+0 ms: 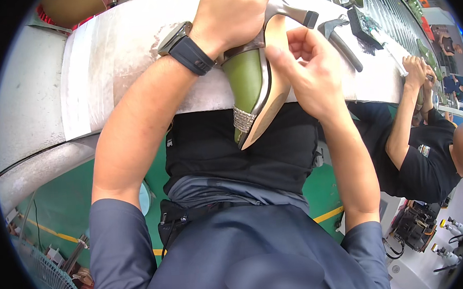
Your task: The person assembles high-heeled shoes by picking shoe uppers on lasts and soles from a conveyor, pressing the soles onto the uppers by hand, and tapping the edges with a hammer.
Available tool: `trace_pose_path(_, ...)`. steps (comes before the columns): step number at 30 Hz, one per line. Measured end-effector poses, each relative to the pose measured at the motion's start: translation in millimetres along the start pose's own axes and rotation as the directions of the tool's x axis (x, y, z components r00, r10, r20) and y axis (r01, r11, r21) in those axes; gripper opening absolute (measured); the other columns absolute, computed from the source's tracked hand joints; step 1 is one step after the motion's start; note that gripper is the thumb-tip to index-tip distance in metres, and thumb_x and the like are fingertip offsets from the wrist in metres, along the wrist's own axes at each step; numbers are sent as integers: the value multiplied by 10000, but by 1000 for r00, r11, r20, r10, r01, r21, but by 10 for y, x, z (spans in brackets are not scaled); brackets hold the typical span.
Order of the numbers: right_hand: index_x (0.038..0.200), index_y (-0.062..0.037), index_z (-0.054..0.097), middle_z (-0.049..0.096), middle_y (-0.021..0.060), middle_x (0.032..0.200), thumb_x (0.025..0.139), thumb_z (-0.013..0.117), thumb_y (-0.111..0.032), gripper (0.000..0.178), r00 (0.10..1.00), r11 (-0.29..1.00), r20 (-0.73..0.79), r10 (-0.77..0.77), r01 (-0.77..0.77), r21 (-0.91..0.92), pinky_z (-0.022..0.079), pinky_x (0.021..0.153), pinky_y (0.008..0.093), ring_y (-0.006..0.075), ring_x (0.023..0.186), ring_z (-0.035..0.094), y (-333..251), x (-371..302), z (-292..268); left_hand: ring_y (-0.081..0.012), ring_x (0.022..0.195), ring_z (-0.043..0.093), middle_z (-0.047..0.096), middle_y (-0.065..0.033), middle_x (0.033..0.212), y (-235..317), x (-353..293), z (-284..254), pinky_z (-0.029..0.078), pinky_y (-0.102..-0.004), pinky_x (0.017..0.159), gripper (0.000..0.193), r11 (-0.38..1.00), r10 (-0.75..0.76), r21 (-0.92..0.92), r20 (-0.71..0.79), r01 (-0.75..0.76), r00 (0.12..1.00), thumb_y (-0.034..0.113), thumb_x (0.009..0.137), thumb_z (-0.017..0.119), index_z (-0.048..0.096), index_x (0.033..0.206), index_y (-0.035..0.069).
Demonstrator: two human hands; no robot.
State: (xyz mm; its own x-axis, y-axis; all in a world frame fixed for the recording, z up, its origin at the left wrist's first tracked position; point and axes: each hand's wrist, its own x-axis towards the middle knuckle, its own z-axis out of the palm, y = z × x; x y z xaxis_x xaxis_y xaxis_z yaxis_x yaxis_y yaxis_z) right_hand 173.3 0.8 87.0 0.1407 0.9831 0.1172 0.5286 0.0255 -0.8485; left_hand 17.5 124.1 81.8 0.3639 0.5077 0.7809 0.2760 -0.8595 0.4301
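A green high-heeled shoe [245, 81] is held on its side over the table's near edge, its pointed toe toward me. It has a sparkling band across the toe, a tan sole and a dark, shiny heel. My left hand [232, 13], with a black watch [187, 47] on the wrist, grips the heel end from above; its fingertips are partly hidden. At the sole's right side is my right hand [316, 69], thumb pressed against the sole and the other fingers curled. To the right of that hand lies a hammer [344, 47] on the table.
A dark brush [364, 30] rests beyond the hammer, next to a ridged conveyor [400, 18] carrying green shoes. At the right, a co-worker in black [426, 160] works at the same table [117, 61]. A fan [44, 274] stands at lower left on the green floor.
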Motion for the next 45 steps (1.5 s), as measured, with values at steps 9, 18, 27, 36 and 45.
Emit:
trace_pose_path(9, 1347, 82, 629, 738, 178, 1106, 849, 908, -345, 713, 992, 970, 116, 59, -84, 226, 612, 870, 341, 203, 963, 737, -176, 177, 1, -94, 796, 653, 749, -24, 848, 252, 96, -237, 541, -304, 712, 369, 541, -470, -572, 402, 616, 786, 348, 1038, 727, 758, 1006, -19)
trace_pose_path(18, 1305, -65, 698, 739, 157, 1195, 820, 906, -408, 629, 954, 929, 165, -251, 285, -236, 564, 973, 402, 313, 1113, 720, -236, 225, -331, -186, 1044, 679, 631, -88, 1102, 491, -649, -919, 583, -351, 944, 520, 823, -485, -268, 127, 501, 865, 58, 764, 918, 564, 1142, 3)
trace_pose_path(27, 1318, -87, 715, 698, 97, 1308, 806, 903, -388, 624, 852, 840, 249, -460, 509, -191, 541, 1023, 404, 312, 1201, 668, -210, 142, -245, -315, 1264, 678, 695, -203, 1363, 661, -858, -915, 538, -408, 1077, 662, 940, -290, -121, 207, 319, 934, 128, 755, 958, 684, 1346, 9)
trace_pose_path(36, 1269, -78, 736, 705, 102, 1293, 698, 927, -345, 659, 759, 716, 280, -587, 649, -258, 500, 1048, 448, 328, 1199, 641, -124, 327, -333, -370, 1290, 663, 690, -202, 1384, 667, -943, -698, 515, -469, 1090, 748, 984, -166, 85, 151, 155, 975, 371, 756, 937, 674, 1356, 10)
trace_pose_path(45, 1212, -84, 746, 720, 86, 1233, 666, 930, -325, 624, 683, 626, 267, -680, 731, -274, 461, 1063, 461, 313, 1159, 645, -19, 348, -368, -374, 1329, 645, 681, -197, 1413, 602, -943, -630, 470, -484, 1139, 812, 977, -139, 188, 223, 97, 965, 491, 805, 878, 626, 1407, 8)
